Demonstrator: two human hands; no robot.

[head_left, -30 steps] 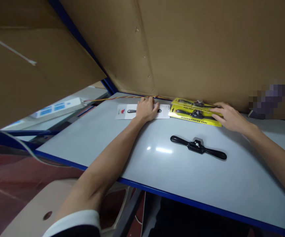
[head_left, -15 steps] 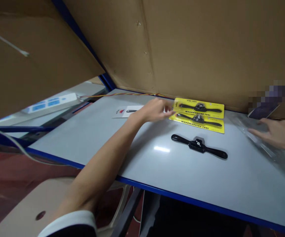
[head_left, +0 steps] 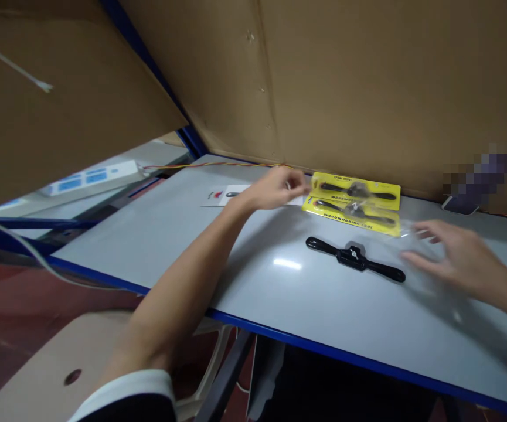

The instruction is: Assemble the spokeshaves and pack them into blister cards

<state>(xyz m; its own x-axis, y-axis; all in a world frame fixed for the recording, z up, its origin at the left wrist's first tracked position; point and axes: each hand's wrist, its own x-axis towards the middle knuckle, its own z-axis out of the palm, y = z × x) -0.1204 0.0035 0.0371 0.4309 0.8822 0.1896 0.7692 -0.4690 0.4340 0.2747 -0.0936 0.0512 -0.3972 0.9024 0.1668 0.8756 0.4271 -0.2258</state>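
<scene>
Two yellow carded spokeshave packs (head_left: 353, 201) lie against the cardboard wall, the left hand (head_left: 275, 187) loosely curled, pinching a white card (head_left: 235, 196), while the right hand (head_left: 455, 258), fingers spread, slides clear plastic film (head_left: 415, 246) toward the loose black spokeshave (head_left: 354, 258) mid-tabletop (head_left: 315, 310).

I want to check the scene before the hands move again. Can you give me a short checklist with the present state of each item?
1. Loose tool lies flat on the table, nothing on it: ok.
2. Right hand free of a firm grip: cannot tell; it is blurred, with a clear film under its fingers.
3. Left hand clear of the yellow packs: not ok; its fingertips are at their left edge.
4. White card fully visible: not ok; the left hand covers part of it.
5. Yellow packs flat against the cardboard wall: ok.
</scene>
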